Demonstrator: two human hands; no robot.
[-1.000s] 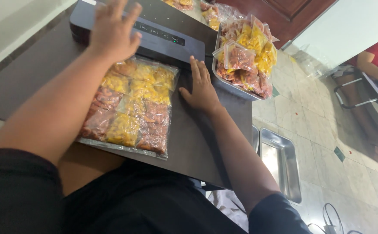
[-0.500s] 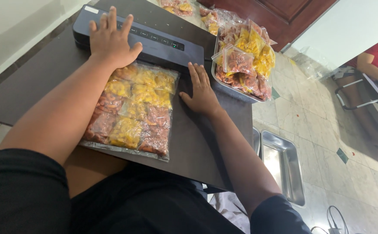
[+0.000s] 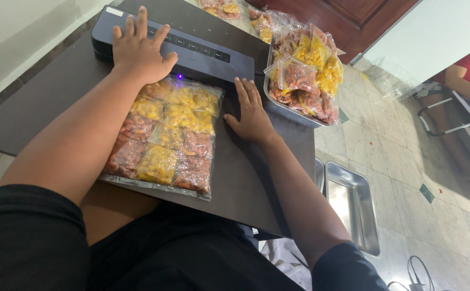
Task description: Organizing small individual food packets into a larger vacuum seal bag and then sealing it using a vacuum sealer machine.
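Since a second ago the left hand [image 3: 138, 51] has slid flat onto the sealer lid [image 3: 192, 48], the right hand [image 3: 252, 110] lies open on the desk [image 3: 46, 102] beside the clear snack bag [image 3: 165, 134], whose mouth sits under the lid; sealing seems underway, needing steady downward pressure.

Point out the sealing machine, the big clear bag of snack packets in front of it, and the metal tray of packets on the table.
sealing machine [image 3: 202, 51], head view, on its dark lid.
big clear bag [image 3: 165, 134], head view, on its middle.
metal tray [image 3: 291, 109], head view, on its near rim.
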